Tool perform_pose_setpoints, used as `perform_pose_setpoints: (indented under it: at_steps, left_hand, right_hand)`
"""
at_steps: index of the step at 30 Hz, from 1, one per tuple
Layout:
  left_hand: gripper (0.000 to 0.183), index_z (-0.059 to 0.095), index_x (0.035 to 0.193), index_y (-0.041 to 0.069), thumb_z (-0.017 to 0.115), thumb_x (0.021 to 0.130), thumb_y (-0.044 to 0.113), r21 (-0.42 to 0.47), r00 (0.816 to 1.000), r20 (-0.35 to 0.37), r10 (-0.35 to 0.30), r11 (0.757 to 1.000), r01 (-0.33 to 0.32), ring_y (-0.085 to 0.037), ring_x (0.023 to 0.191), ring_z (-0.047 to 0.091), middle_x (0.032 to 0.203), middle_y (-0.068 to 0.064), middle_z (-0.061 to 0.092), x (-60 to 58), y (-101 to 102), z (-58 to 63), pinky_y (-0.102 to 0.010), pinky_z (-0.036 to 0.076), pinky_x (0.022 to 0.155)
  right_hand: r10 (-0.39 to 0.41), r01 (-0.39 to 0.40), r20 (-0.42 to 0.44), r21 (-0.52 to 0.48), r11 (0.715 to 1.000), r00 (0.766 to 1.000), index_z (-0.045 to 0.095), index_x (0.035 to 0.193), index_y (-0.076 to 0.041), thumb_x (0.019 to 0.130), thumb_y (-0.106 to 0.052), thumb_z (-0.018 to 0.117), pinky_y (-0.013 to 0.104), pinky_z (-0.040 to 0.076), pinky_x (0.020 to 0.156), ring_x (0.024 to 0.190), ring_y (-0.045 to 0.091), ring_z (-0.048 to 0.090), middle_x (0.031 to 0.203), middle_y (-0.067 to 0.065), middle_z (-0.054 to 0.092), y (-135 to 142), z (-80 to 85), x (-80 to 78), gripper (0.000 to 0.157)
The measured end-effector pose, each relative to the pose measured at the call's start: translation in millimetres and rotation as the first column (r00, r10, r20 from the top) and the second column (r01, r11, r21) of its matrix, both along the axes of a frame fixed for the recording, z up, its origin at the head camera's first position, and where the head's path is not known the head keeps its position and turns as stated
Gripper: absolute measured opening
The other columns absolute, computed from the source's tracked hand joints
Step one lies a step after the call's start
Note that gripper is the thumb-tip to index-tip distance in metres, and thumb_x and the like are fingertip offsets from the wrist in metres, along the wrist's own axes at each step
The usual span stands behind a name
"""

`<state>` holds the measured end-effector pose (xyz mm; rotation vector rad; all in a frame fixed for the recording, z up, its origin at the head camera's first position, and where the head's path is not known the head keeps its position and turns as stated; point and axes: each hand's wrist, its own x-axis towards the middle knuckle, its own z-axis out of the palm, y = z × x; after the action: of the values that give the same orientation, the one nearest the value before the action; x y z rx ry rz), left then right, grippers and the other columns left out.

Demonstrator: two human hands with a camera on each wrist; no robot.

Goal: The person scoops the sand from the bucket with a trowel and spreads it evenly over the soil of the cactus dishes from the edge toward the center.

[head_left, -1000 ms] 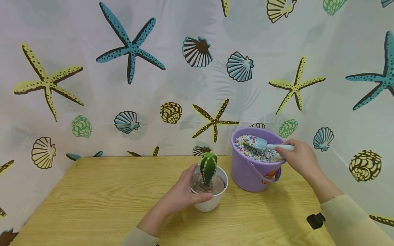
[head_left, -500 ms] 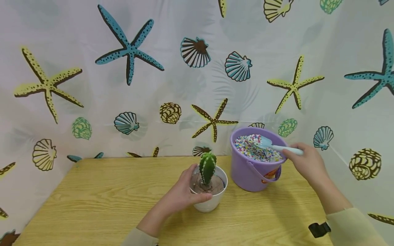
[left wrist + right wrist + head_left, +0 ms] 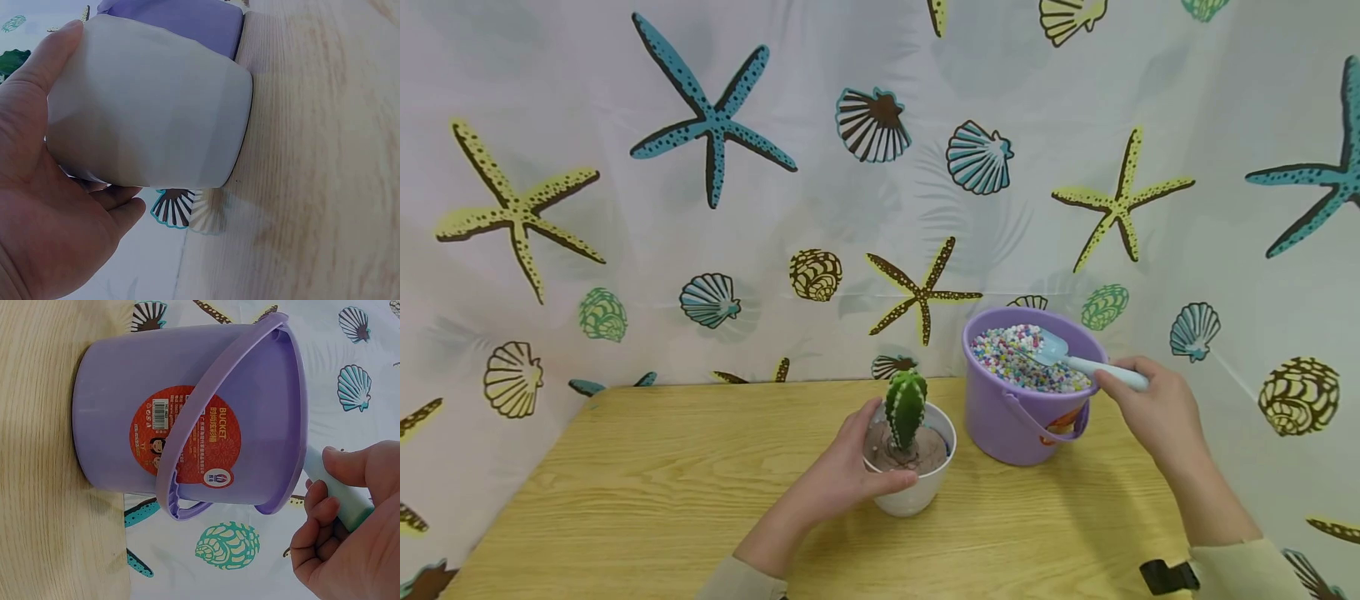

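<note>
My left hand (image 3: 842, 473) holds the white pot (image 3: 150, 103) round its side, thumb along the front rim and fingers behind. In the pot a green cactus (image 3: 906, 408) stands upright in brownish soil (image 3: 931, 450). To its right is a purple bucket (image 3: 1007, 425) filled with small multicoloured beads (image 3: 1022, 371). My right hand (image 3: 1153, 408) grips the handle of a light blue scoop (image 3: 1108, 370) at the bucket's right rim. The scoop's blade lies among the beads, with beads heaped on its front. In the right wrist view the bucket's wall hides the blade.
The wooden table (image 3: 685, 483) reaches up to a white curtain (image 3: 760, 225) printed with starfish and shells. The bucket's handle (image 3: 194, 419) hangs down over its front, across a red label (image 3: 147, 434).
My right hand has drawn the scoop rightward and slightly down, and the blade has shifted right in the beads. My left hand and the pot have stayed put.
</note>
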<state>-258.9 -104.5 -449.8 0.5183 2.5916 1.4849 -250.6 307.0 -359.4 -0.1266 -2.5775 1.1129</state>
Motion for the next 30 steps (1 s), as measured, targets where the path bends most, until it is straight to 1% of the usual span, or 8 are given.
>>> perform_pose_setpoints:
  at_steps: [4,8,15,21,24,30]
  left_hand:
    - [0.123,0.019,0.178,0.019,0.095,0.087,0.051,-0.005,1.000,0.000,0.001,1.000,-0.001,-0.043,0.161,0.031,0.177,-0.019,0.026,-0.1,-0.2,0.6,-0.069,0.031,0.125]
    - [0.122,0.019,0.178,0.017,0.095,0.088,0.050,-0.002,1.000,-0.002,-0.004,1.000,0.004,-0.045,0.160,0.031,0.177,-0.020,0.026,1.2,0.0,3.2,-0.070,0.032,0.125]
    - [0.121,0.020,0.178,0.016,0.095,0.088,0.050,0.005,1.000,-0.004,-0.006,1.000,0.006,-0.045,0.160,0.033,0.176,-0.021,0.027,2.1,0.0,4.8,-0.071,0.033,0.124]
    - [0.121,0.020,0.177,0.017,0.094,0.088,0.051,0.001,1.000,-0.006,-0.001,1.000,0.001,-0.044,0.160,0.032,0.177,-0.020,0.027,2.8,-1.1,4.7,-0.070,0.032,0.125]
    - [0.122,0.020,0.178,0.017,0.094,0.088,0.051,-0.004,1.000,-0.005,-0.001,1.000,0.001,-0.044,0.160,0.032,0.177,-0.020,0.026,3.3,-1.5,4.7,-0.070,0.032,0.125]
    - [0.122,0.019,0.178,0.017,0.093,0.088,0.052,-0.021,1.000,-0.006,0.003,1.000,-0.003,-0.044,0.160,0.032,0.177,-0.021,0.026,3.2,-0.5,6.1,-0.070,0.032,0.124]
  right_hand:
    - [-0.014,0.014,0.005,-0.003,1.000,1.000,0.072,0.137,-0.001,0.109,-0.052,0.067,0.036,0.047,0.066,0.088,0.029,0.055,0.128,0.024,0.072,-2.4,-0.8,1.4,0.058]
    - [-0.029,0.029,0.019,-0.013,0.999,0.999,0.071,0.138,-0.001,0.110,-0.052,0.067,0.037,0.046,0.068,0.091,0.029,0.055,0.131,0.024,0.071,-4.4,-1.8,2.8,0.058]
    - [-0.042,0.042,0.006,-0.012,0.999,0.999,0.072,0.135,-0.003,0.109,-0.051,0.068,0.036,0.044,0.064,0.082,0.028,0.052,0.122,0.021,0.072,-7.4,-5.3,5.1,0.055]
    - [-0.045,0.045,0.003,-0.010,0.999,0.999,0.073,0.132,-0.004,0.109,-0.050,0.069,0.037,0.045,0.067,0.088,0.029,0.054,0.123,0.021,0.072,-10.7,-6.5,7.1,0.051]
    - [-0.045,0.045,0.006,-0.013,0.999,0.999,0.073,0.132,-0.004,0.109,-0.051,0.069,0.037,0.045,0.066,0.088,0.029,0.054,0.122,0.020,0.072,-11.7,-7.6,7.8,0.052]
    - [-0.048,0.049,0.018,-0.020,0.999,0.999,0.072,0.133,-0.006,0.108,-0.054,0.068,0.037,0.042,0.060,0.079,0.028,0.050,0.115,0.018,0.069,-12.3,-9.7,9.4,0.054]
